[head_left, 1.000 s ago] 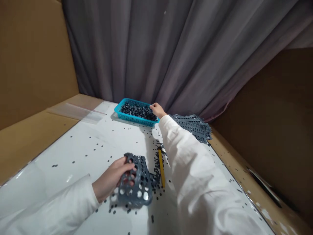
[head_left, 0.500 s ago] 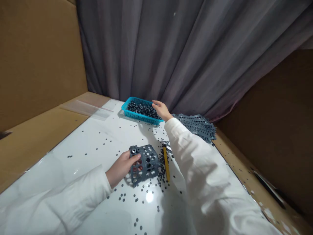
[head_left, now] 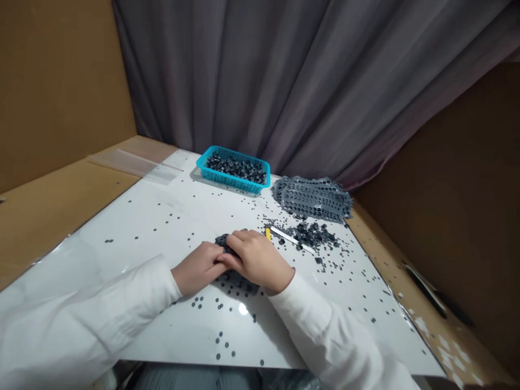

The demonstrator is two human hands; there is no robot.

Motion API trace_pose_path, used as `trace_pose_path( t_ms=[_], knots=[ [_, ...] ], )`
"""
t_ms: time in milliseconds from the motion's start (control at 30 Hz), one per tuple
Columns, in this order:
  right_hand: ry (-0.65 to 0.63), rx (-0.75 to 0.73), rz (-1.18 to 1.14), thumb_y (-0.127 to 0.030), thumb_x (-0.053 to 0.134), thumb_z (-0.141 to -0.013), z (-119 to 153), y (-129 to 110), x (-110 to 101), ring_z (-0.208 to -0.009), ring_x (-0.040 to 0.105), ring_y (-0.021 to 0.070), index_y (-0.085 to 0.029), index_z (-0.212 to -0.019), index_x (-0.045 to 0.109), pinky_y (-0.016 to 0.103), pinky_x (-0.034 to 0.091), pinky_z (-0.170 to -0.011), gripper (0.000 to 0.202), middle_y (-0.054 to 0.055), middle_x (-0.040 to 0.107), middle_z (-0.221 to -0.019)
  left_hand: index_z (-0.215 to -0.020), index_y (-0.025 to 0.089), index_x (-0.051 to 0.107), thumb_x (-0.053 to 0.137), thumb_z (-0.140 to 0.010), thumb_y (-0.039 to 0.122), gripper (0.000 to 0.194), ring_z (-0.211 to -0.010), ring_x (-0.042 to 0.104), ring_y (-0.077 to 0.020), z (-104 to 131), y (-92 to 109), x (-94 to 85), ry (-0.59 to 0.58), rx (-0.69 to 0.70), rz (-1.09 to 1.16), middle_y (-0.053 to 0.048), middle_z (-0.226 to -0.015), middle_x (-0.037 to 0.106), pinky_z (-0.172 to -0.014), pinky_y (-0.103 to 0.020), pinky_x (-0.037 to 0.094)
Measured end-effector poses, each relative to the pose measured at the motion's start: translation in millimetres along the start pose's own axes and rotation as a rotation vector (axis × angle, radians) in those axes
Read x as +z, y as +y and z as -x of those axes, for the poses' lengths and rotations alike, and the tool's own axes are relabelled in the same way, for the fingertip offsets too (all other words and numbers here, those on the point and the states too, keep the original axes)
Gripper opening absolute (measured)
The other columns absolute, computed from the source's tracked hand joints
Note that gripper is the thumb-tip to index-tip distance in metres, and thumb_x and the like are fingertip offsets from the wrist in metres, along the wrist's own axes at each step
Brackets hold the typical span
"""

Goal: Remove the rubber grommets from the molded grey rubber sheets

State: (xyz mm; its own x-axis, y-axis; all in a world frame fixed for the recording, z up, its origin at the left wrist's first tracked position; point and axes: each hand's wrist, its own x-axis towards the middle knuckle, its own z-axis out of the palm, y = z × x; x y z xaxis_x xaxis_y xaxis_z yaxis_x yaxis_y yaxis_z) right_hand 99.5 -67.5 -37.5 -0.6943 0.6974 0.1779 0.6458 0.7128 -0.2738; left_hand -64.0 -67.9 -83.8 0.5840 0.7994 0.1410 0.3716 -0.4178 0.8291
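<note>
A dark grey perforated rubber sheet (head_left: 239, 283) lies low over the white table, mostly covered by both hands. My left hand (head_left: 200, 266) is closed on its left side, thumb on top. My right hand (head_left: 260, 260) curls over the sheet from the right, its fingers closed on its upper part and its thumb against the left thumb. Whether a small piece is pinched between those fingers is hidden. Just beyond the right hand, the end of a yellow strip (head_left: 267, 233) shows, with a white strip (head_left: 290, 238) running off to the right.
A blue basket (head_left: 233, 184) full of small dark pieces stands at the back. Stacked perforated sheets (head_left: 312, 199) lie right of it, a heap of dark scraps (head_left: 314, 235) in front. Small black discs are scattered across the white table (head_left: 162, 238). Clear plastic sheets (head_left: 142, 165) lie back left.
My right hand has come back from the basket to the perforated sheet and now covers it. The left hand still holds the sheet. The view has shifted slightly.
</note>
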Motion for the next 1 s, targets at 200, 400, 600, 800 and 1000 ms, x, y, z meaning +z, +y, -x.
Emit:
trace_pose_path(
  t_ms=[200,400,600,800,1000],
  knots=[
    [0.183,0.101,-0.693,-0.038,0.033,-0.093,10.3,9.0,10.0,-0.055,0.038,0.0110,-0.019,-0.060,0.039,0.024,0.031,-0.055,0.038,-0.002,0.040,-0.058,-0.053,0.018,0.044,0.038,-0.087,0.041,0.041,-0.052,0.037,-0.0118,2.0,7.7,1.5,-0.065,-0.042,0.417,0.003,-0.053,0.041,-0.054,-0.024,0.031],
    [0.531,0.397,-1.120,-0.053,0.043,-0.085,7.9,3.5,38.6,-0.051,0.035,0.0116,-0.021,-0.062,0.040,0.025,0.028,-0.048,0.040,-0.003,0.037,-0.055,-0.066,0.016,0.059,0.046,-0.083,0.048,0.038,-0.068,0.047,-0.0165,0.7,11.3,1.0,-0.042,-0.108,0.588,-0.003,-0.070,0.052,-0.065,-0.027,0.039],
    [0.657,0.468,-1.350,-0.053,0.050,-0.080,6.0,3.5,52.8,-0.048,0.034,0.0100,-0.020,-0.064,0.042,0.023,0.028,-0.047,0.038,-0.005,0.038,-0.054,-0.065,0.017,0.064,0.057,-0.076,0.045,0.030,-0.080,0.051,-0.0232,0.2,12.3,0.8,-0.009,-0.128,0.598,-0.005,-0.070,0.059,-0.082,-0.035,0.039],
    [0.646,0.521,-1.462,-0.057,0.055,-0.075,6.4,6.7,57.7,-0.048,0.035,0.0099,-0.020,-0.063,0.044,0.024,0.029,-0.047,0.040,-0.004,0.040,-0.054,-0.062,0.019,0.065,0.062,-0.072,0.039,0.022,-0.084,0.051,-0.0257,0.8,16.2,-2.0,-0.025,-0.143,0.596,-0.005,-0.069,0.060,-0.088,-0.036,0.036],
    [0.512,0.450,-1.598,-0.060,0.048,-0.077,6.1,14.0,44.9,-0.048,0.043,0.0121,-0.020,-0.054,0.038,0.026,0.038,-0.050,0.047,-0.001,0.050,-0.054,-0.066,0.019,0.068,0.057,-0.077,0.039,0.025,-0.093,0.050,-0.0281,9.8,17.7,-4.8,-0.186,-0.083,0.495,-0.008,-0.084,0.063,-0.092,-0.036,0.034]
  ],
)
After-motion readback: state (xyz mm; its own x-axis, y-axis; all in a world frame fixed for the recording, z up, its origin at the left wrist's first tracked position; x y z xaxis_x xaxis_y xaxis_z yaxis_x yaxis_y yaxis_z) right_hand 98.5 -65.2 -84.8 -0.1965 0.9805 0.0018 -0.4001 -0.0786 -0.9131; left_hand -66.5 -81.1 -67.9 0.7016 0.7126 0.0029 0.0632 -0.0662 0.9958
